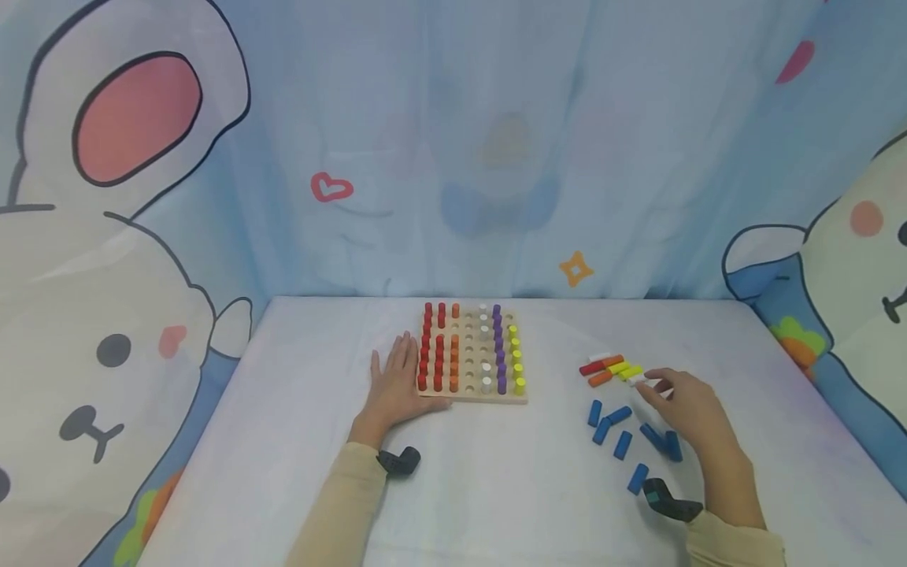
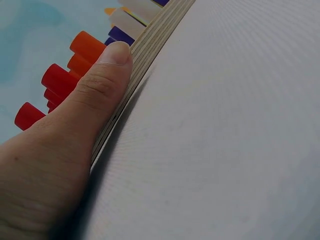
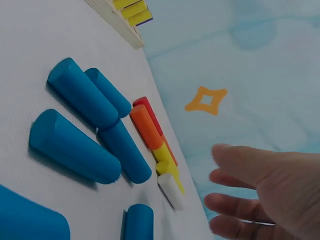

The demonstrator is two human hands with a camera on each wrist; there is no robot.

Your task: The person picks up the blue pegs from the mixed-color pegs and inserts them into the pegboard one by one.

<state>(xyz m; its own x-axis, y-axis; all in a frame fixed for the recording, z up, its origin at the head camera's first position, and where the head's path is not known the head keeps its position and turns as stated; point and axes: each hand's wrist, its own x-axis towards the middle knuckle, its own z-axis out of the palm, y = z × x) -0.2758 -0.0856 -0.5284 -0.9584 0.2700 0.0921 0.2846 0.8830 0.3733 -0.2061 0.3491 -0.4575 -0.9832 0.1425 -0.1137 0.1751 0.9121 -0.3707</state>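
Note:
My left hand (image 1: 397,390) rests at the near left corner of a wooden pegboard (image 1: 471,398), fingers straight along its left side. The left thumb (image 2: 102,82) lies against the board's front edge. Red, orange, white, purple and yellow pegs stand upright in rows on it; some holes show between them. My right hand (image 1: 687,405) hovers with loosely bent fingers beside a white peg (image 3: 171,191), and a gap shows between them in the right wrist view. By that peg lie yellow pegs (image 1: 629,370), an orange peg (image 1: 601,378) and a red peg (image 1: 592,367).
Several blue pegs (image 1: 623,445) lie scattered on the white table (image 1: 496,488), nearer than the right hand's fingers. Another white peg (image 1: 598,357) lies behind the red one. A printed blue curtain (image 1: 397,142) hangs behind the table's far edge.

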